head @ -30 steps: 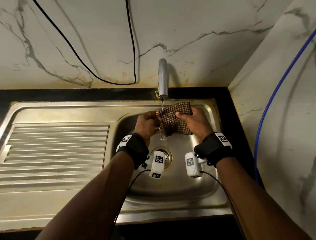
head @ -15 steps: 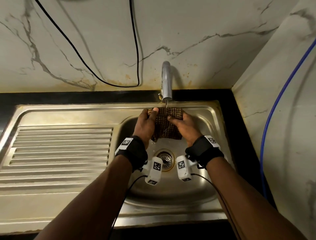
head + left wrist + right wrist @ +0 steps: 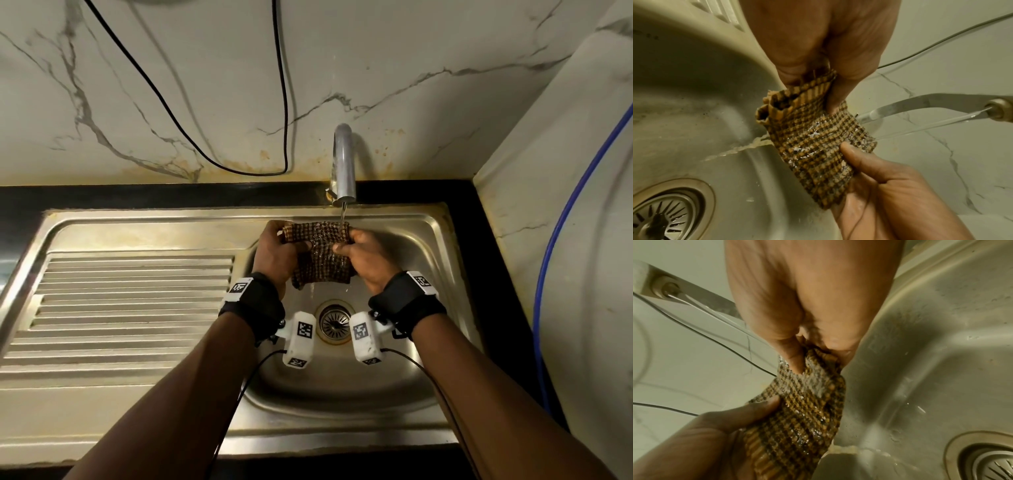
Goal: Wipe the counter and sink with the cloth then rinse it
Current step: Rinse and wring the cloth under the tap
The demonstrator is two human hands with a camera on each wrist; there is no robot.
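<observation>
A wet brown-and-orange checked cloth (image 3: 322,255) hangs over the steel sink basin (image 3: 404,260), held up under the tap (image 3: 343,164). A thin stream of water (image 3: 343,214) falls onto its top right edge. My left hand (image 3: 277,250) pinches the cloth's left side between thumb and fingers. My right hand (image 3: 363,255) pinches its right side the same way. In the left wrist view the cloth (image 3: 818,142) glistens and dirty water (image 3: 740,148) runs off it into the basin. The right wrist view shows the cloth (image 3: 803,410) stretched between both thumbs.
The drain strainer (image 3: 334,320) lies below the hands. A ribbed draining board (image 3: 130,305) fills the left. A black cable (image 3: 239,102) hangs on the marble wall behind. A blue hose (image 3: 561,240) runs down the right wall. The black counter edge (image 3: 486,260) borders the sink.
Both hands have lifted the cloth back towards the tap and spread it wider between them. The water now lands on its top right edge.
</observation>
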